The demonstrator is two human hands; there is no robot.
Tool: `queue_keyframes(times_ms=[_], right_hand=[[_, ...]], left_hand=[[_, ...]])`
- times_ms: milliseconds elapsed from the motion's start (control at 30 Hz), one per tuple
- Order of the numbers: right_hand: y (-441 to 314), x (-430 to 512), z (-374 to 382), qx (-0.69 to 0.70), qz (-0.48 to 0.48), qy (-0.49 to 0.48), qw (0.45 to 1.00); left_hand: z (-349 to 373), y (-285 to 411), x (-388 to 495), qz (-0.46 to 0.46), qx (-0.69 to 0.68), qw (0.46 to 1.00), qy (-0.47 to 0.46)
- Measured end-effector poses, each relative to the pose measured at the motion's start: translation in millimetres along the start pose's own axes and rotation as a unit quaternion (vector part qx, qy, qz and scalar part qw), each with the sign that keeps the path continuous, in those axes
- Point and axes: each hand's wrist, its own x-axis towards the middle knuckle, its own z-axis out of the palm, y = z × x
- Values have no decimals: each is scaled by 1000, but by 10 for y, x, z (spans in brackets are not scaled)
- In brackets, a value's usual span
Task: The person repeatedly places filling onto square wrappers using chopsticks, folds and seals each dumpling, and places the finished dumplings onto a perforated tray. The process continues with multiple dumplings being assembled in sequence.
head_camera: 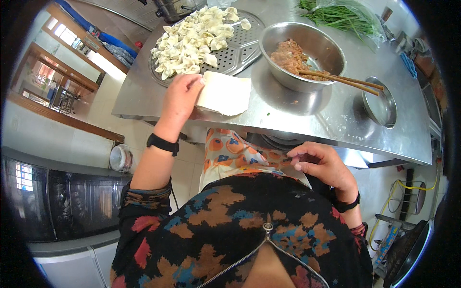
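My left hand [183, 94] is at the left edge of a stack of square wonton wrappers [227, 94], its thumb and fingers gripping the edge. The stack lies near the front edge of a stainless steel table [306, 111]. My right hand [322, 163] hangs in front of the table edge, fingers bent and apart, with nothing visible in it. Behind the stack, many folded wontons [196, 39] are heaped on a round perforated metal tray [234, 46]. A steel bowl [326, 39] holds minced meat filling [288, 54], and wooden chopsticks [345, 80] rest in it across the rim.
A small metal bowl [381, 104] with clear liquid stands at the right, white spots beside it. Green leafy stalks [338, 18] lie in a plastic bag at the back right. A white bucket [121, 158] stands on the floor at left. A patterned apron [230, 151] hangs before me.
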Motion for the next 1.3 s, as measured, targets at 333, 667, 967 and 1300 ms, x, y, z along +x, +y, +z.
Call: queue_keyframes(times_ms=[333, 667, 967, 1300], right_hand=[[-6, -72, 17, -37, -9, 3, 999], [-213, -230, -459, -23, -12, 116, 993], [-589, 484, -793, -133, -189, 386, 893], [-880, 602, -922, -67, -171, 293, 938]], left_hand=[[70, 106, 0, -35, 71, 997, 26], [55, 187, -101, 128, 126, 981, 69], [215, 154, -109, 0, -121, 992, 44], [132, 114, -144, 35, -106, 991, 78]])
